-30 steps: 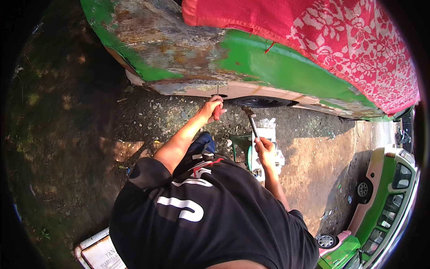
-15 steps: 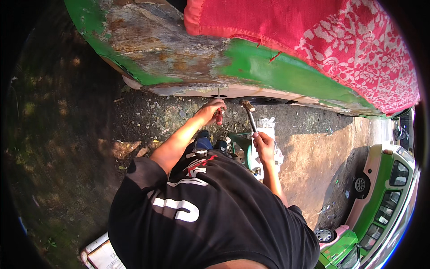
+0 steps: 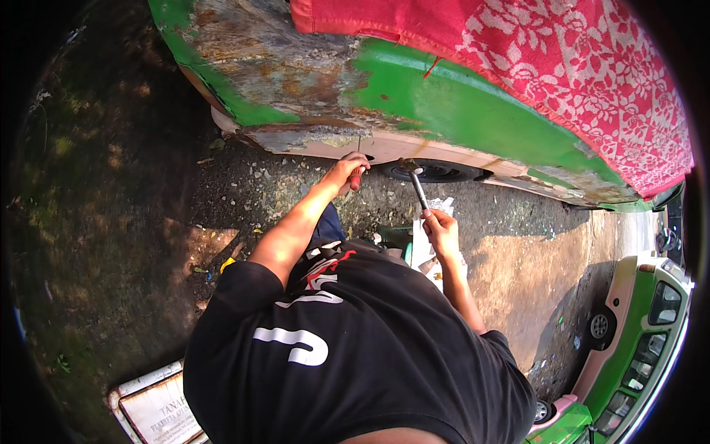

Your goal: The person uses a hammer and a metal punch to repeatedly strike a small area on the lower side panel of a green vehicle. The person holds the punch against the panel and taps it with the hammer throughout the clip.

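My left hand (image 3: pixel 345 175) grips a red-handled screwdriver (image 3: pixel 356 182), whose thin shaft points up at the patched, rusty lower edge (image 3: pixel 310 141) of a green vehicle body (image 3: pixel 518 126). In my right hand (image 3: pixel 441 235), a hammer (image 3: pixel 420 191) is held by its handle, its head right of the screwdriver, in front of a dark wheel (image 3: pixel 440 172) under the pink lower panel (image 3: pixel 451 152). A red and white floral cloth (image 3: pixel 562 89) drapes over the bodywork.
Below my hands are gritty ground (image 3: pixel 281 181), pale scraps (image 3: pixel 421 244) and a partly hidden green object (image 3: pixel 396 238). A white rusty-framed sign (image 3: pixel 159 407) lies at lower left. A green and pink van (image 3: pixel 636 325) is parked at the right.
The view has shifted slightly, moving the bodywork up, down and up again in the picture. Both hands keep their tools, with only small movements beside the panel's lower edge.
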Action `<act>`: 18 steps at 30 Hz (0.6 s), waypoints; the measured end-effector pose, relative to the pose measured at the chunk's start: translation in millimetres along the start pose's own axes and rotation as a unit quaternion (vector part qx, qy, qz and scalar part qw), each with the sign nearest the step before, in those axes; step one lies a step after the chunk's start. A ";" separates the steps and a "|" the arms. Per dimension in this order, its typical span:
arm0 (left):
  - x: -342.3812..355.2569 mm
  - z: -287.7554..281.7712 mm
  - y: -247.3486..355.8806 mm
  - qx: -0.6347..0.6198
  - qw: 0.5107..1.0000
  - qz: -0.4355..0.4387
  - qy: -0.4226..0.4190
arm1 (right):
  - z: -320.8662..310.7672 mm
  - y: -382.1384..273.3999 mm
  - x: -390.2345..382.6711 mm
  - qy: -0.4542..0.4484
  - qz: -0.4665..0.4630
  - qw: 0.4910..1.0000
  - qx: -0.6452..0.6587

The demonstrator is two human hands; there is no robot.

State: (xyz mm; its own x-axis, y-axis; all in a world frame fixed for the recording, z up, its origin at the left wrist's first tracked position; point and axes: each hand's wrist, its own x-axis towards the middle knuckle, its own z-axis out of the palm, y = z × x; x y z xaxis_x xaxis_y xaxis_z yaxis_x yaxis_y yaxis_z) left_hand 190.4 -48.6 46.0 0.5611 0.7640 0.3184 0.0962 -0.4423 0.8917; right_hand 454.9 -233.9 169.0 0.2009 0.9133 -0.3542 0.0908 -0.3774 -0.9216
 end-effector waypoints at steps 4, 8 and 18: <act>-0.2 3.9 13.5 -0.019 0.998 -0.060 -0.013 | -6.6 6.4 0.3 -0.006 -0.036 0.999 0.014; -5.8 4.6 10.4 0.012 1.000 -0.026 -0.010 | -4.4 5.0 -6.3 -0.008 -0.021 0.999 0.035; -7.1 4.7 14.0 0.045 0.999 -0.005 0.004 | -7.6 4.2 -7.9 -0.018 -0.012 1.000 0.001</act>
State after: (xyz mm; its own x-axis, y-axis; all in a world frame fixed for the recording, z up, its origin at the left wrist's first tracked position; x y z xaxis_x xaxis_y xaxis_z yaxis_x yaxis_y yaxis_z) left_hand 191.6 -62.4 54.8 0.5527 0.7725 0.3126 0.1753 -0.4744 0.8627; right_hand 461.1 -243.9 169.1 0.1641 0.9273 -0.3365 0.0936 -0.3542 -0.9305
